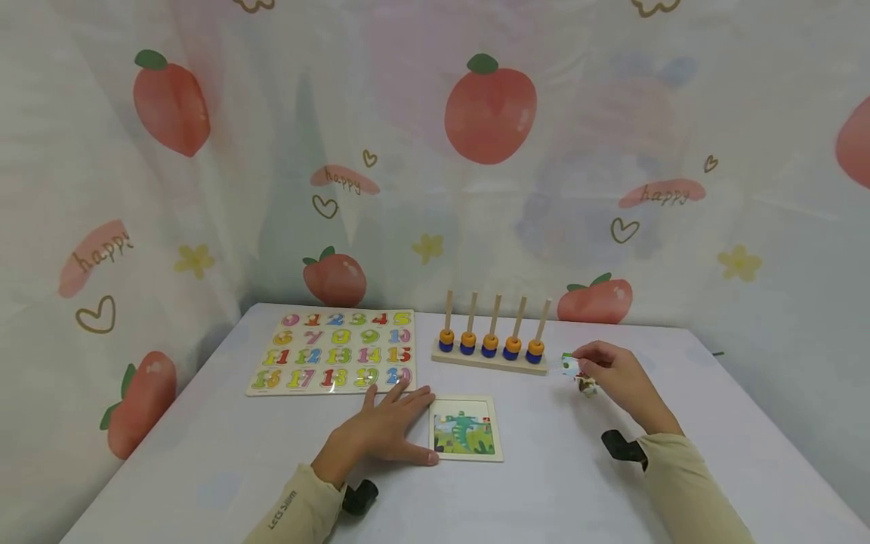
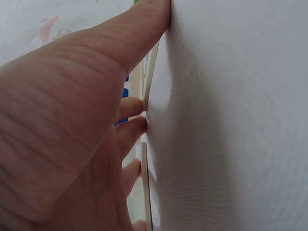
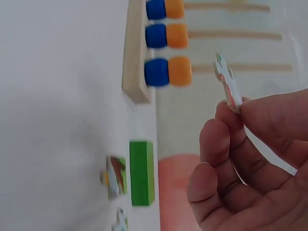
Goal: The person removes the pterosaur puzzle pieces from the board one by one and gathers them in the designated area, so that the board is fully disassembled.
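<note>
My right hand (image 1: 615, 374) pinches a small jigsaw piece (image 3: 228, 86) between thumb and index finger, raised above the table; its other fingers curl loosely in the right wrist view. Loose jigsaw pieces (image 1: 586, 384) lie below that hand. Toward the middle of the table, my left hand (image 1: 389, 429) spreads flat, its thumb and a fingertip at the left edge of a framed jigsaw (image 1: 499, 438). The frame's picture shows a green dinosaur, with a pale strip along the top. Other left fingertips reach the lower edge of the number board (image 1: 299, 392).
Behind the jigsaw stands a wooden bead rack (image 1: 489, 363) with upright pegs, each bearing blue and orange beads. A green block (image 3: 141, 173) stands beside the loose pieces in the right wrist view. A fruit-printed curtain (image 1: 408, 98) closes off the back and left.
</note>
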A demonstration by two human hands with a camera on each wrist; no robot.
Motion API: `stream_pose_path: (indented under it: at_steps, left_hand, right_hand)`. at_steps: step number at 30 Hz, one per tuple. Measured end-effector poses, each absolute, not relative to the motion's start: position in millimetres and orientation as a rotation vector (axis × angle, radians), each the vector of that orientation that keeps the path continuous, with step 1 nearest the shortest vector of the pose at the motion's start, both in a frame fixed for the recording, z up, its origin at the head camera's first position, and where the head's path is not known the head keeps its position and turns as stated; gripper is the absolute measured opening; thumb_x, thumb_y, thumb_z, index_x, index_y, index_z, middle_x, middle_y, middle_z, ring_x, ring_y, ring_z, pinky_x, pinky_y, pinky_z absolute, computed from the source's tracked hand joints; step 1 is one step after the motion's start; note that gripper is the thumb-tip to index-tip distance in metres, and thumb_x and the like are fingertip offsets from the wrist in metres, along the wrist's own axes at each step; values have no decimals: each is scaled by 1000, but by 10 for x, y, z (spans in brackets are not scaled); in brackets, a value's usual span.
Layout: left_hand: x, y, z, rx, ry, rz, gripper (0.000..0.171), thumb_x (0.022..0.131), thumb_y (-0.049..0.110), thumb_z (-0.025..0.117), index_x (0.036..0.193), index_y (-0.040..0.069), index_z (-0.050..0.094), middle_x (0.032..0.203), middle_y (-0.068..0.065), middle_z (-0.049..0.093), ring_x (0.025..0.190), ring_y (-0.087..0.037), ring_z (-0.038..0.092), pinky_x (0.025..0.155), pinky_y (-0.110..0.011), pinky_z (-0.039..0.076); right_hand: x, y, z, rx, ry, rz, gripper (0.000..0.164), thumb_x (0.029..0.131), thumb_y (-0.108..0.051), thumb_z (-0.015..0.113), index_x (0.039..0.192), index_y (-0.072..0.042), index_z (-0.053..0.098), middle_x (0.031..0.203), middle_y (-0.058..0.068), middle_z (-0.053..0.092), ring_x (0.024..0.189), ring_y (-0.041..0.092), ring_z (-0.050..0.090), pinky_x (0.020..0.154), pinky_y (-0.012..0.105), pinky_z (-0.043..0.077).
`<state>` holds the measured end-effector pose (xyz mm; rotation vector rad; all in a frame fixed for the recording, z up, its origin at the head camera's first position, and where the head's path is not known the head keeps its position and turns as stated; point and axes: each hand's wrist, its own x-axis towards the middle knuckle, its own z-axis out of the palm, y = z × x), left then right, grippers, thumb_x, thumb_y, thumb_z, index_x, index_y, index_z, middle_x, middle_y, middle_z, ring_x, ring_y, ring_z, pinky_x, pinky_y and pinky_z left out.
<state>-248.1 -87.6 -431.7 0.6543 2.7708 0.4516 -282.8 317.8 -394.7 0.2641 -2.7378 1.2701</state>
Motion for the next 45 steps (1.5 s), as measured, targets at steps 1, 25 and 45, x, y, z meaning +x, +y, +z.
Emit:
stream_pose_path:
  at_steps: [1, 25, 45]
  left_hand:
    - [-2480, -876, -4317, 658, 2770, 452, 101, 84, 68, 81, 166, 24, 41, 174, 4, 32, 164, -31, 10, 125, -72, 0]
    - [-2517, -893, -4368, 667, 2761, 452, 104, 85, 71, 79, 168, 25, 38, 176, 6, 28, 165, -31, 6, 125, -71, -2]
    - [-2505, -891, -4342, 654, 2760, 443, 104, 85, 70, 79, 169, 26, 37, 176, 6, 28, 165, -30, 6, 125, -70, -3]
  right_hand:
    - [-2823, 3233, -3950, 244, -2739, 1254, 24, 109, -9, 59, 127, 6, 67, 117, 21, 71, 98, 27, 66, 79, 28, 58]
    - [-2775, 4227, -4150, -80, -2739, 1109, 34, 108, -11, 52, 129, 13, 65, 104, 19, 73, 81, 15, 65, 66, 22, 53]
    - [-2817, 4307, -4394, -346, -2729, 1137, 35, 107, -10, 55, 130, 13, 67, 105, 16, 75, 80, 14, 60, 61, 21, 49]
